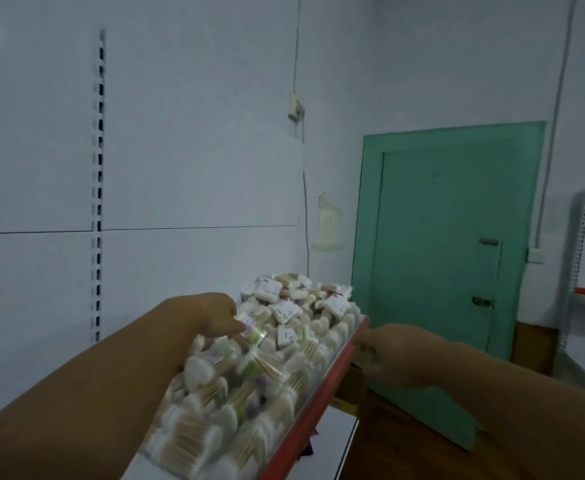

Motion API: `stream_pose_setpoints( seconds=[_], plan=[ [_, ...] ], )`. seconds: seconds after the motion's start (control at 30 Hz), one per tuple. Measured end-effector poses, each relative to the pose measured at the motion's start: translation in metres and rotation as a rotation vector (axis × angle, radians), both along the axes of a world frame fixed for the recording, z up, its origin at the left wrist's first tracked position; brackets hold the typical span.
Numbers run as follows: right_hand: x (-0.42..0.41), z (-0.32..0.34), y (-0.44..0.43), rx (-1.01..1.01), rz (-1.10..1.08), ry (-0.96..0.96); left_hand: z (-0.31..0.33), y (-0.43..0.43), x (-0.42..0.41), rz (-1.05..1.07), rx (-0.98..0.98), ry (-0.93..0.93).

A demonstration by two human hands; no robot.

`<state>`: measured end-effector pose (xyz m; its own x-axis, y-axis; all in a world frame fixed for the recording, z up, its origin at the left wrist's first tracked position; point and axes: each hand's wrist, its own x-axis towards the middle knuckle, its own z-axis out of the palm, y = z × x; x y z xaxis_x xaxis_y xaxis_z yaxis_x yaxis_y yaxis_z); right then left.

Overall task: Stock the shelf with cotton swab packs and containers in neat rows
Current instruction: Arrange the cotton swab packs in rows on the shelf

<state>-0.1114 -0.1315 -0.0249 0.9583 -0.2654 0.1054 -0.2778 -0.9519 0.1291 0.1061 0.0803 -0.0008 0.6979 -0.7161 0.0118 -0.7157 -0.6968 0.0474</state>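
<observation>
Nearest us, cotton swab packs point(215, 410) stood in close rows across the shelf point(305, 417), right up to its red front edge. Over those rows our left hand point(211, 315) reached in from the left with its fingers bent down, its fingertips touching a clear pack point(254, 336) that lay on top of the others. The blur kept us from telling whether it pinched that pack or only touched it. Our right hand point(398, 355) hung just beyond the red edge, near the shelf's far corner and off the packs. It was smeared, so we could not tell how wide it was or whether it held anything. A cardboard box point(353, 386) sat under that corner. At the shelf's far end, more packs lay in a loose heap point(294, 299). Behind stood a green door point(440, 237) and, to the left, a white back panel with a slotted upright point(100, 202).
</observation>
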Motion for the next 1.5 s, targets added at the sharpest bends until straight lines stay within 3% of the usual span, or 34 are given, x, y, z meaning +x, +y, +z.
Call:
stream_pose_setpoints(
  seconds=[0.23,0.4,0.57,0.7,0.87,0.97,1.07,1.13,1.2,1.3,1.37,1.5],
  plan=[
    [0.075,-0.022,-0.087,0.034,-0.008,0.003,-0.032,-0.087,0.054,-0.075,-0.061,-0.111],
    [0.131,-0.029,-0.155,0.099,-0.050,-0.146,-0.023,-0.118,0.074,-0.168,-0.084,-0.017],
    [0.194,-0.035,-0.234,0.503,-0.126,-0.511,-0.030,-0.158,0.084,-0.201,-0.002,-0.034],
    [0.255,-0.046,-0.293,0.360,-0.024,-0.528,-0.033,-0.208,0.095,-0.146,0.086,-0.072],
    [0.307,-0.054,-0.333,0.207,0.209,-0.458,-0.011,-0.290,0.116,-0.034,0.028,-0.060],
    [0.318,-0.050,-0.346,0.144,0.344,-0.408,-0.009,-0.327,0.123,0.084,-0.329,-0.180],
    [0.315,-0.036,-0.357,0.222,0.429,-0.396,-0.014,-0.351,0.116,0.244,-0.739,-0.265],
    [0.307,-0.023,-0.366,0.411,0.462,-0.520,-0.014,-0.362,0.110,0.332,-1.054,-0.099],
    [0.296,-0.017,-0.367,0.645,0.532,-0.726,-0.020,-0.370,0.101,0.391,-1.316,0.249],
    [0.287,-0.038,-0.349,0.927,0.671,-0.894,-0.052,-0.378,0.082,0.380,-1.424,0.812],
    [0.284,-0.060,-0.331,0.956,0.782,-0.840,-0.075,-0.386,0.071,0.294,-1.499,0.929],
    [0.281,-0.085,-0.322,0.911,0.937,-0.582,-0.099,-0.386,0.071,0.319,-1.788,0.789]
  ],
)
